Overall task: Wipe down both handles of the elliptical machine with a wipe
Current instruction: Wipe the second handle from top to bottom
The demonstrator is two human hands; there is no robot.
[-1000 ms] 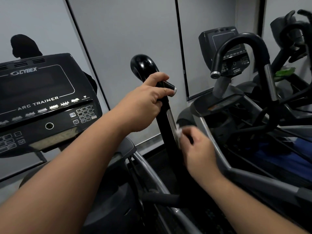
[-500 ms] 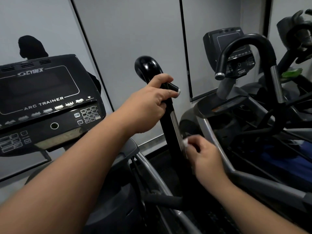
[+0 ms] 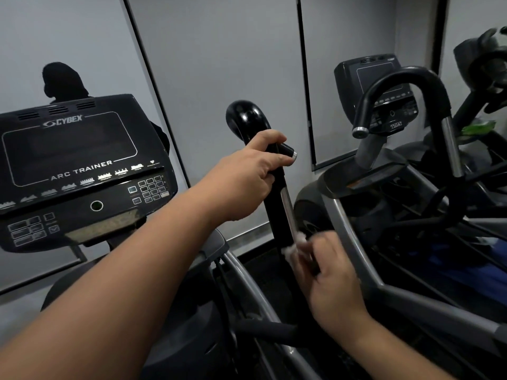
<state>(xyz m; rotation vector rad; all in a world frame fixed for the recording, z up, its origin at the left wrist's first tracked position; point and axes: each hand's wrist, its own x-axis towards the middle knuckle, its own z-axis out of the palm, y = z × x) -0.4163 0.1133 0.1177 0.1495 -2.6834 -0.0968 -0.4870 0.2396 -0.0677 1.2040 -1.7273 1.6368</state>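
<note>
Glossy black upright handle [image 3: 277, 204] of the elliptical machine, right of the black console [image 3: 82, 171], being wiped with a small crumpled white wipe [image 3: 295, 246].

The handle is being steadied near its rounded top by the left hand [image 3: 247, 176], whose fingers are curled round the bar just below the knob. The wipe is being pinched in the right hand [image 3: 329, 272] and pressed against the lower shaft, beside the silver strip; the fingertips are blurred, so the exact grip cannot be told. The handle is being judged stiff, smooth and probably slippery when damp, best gripped high on the bar. The wipe is being judged light, soft and easily bunched, best wrapped round the shaft. The machine's other handle is not being clearly shown.
</note>
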